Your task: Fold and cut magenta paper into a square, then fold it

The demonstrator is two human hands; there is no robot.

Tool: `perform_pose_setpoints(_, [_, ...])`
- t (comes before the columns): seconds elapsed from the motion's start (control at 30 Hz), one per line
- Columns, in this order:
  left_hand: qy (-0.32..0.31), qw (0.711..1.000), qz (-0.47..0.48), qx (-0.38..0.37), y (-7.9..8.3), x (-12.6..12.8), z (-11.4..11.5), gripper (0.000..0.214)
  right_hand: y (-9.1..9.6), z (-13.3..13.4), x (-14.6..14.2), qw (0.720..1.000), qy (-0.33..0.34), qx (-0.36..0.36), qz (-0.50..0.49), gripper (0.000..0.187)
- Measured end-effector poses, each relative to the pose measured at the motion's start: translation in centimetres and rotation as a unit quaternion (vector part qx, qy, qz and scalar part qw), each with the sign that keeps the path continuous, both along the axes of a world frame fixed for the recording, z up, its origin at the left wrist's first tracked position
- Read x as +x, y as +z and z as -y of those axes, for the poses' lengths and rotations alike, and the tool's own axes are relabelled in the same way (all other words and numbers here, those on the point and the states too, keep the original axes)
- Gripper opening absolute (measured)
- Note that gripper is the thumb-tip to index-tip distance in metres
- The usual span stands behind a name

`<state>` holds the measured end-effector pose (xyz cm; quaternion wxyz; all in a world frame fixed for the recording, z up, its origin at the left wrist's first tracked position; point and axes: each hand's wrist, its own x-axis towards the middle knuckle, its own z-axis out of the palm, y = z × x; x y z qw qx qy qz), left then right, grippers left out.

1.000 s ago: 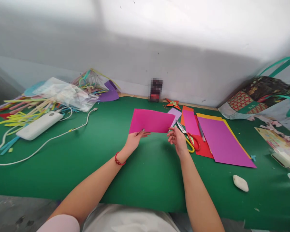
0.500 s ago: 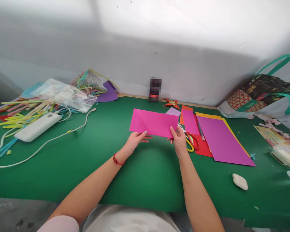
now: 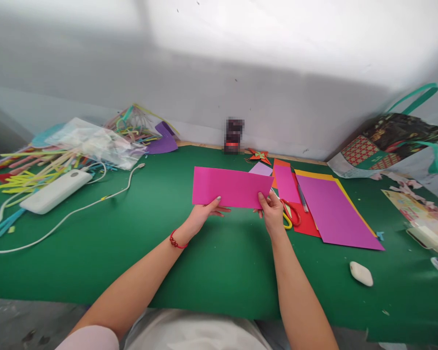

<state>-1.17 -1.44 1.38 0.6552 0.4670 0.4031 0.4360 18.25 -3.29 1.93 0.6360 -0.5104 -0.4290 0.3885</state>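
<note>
A magenta sheet of paper (image 3: pixel 230 186) is held up over the green table (image 3: pixel 219 262), its long side level. My left hand (image 3: pixel 204 214) pinches its lower edge near the middle, thumb on the front. At the lower right corner my right hand (image 3: pixel 272 210) grips the same sheet with thumb on top. A red bracelet sits on my left wrist. Just right of my right hand lie red-and-yellow scissors (image 3: pixel 288 210) on a red sheet.
Purple, yellow, orange and pink sheets (image 3: pixel 336 209) lie at the right. A white power bank (image 3: pixel 54 190) with cable and a heap of coloured straws (image 3: pixel 40 167) are at the left. A white eraser-like lump (image 3: pixel 361 273) and a patterned bag (image 3: pixel 390 141) are far right.
The magenta sheet went from tilted and partly folded-looking to flat and level. My right hand closed on its right corner; my left hand stayed on the lower edge.
</note>
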Motion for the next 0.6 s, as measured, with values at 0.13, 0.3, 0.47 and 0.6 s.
perform_pose_setpoints(0.13, [0.009,1.000,-0.012,-0.001,-0.16,-0.01,0.03,0.049,0.21,0.20,-0.05,1.000,0.007,-0.001,0.008,0.040])
perform_pose_setpoints(0.3, [0.007,1.000,-0.018,0.002,-0.15,-0.15,0.09,0.047,0.24,0.30,-0.10,1.000,0.007,0.006,0.000,0.038])
perform_pose_setpoints(0.47, [-0.010,1.000,-0.011,0.003,0.33,0.04,0.42,0.048,0.00,0.16,0.10,1.000,-0.003,0.002,-0.005,0.037])
perform_pose_setpoints(0.6, [0.055,0.998,0.000,0.007,0.70,-0.36,-0.06,0.045,-0.28,-0.26,0.76,0.999,-0.040,-0.017,-0.007,0.038])
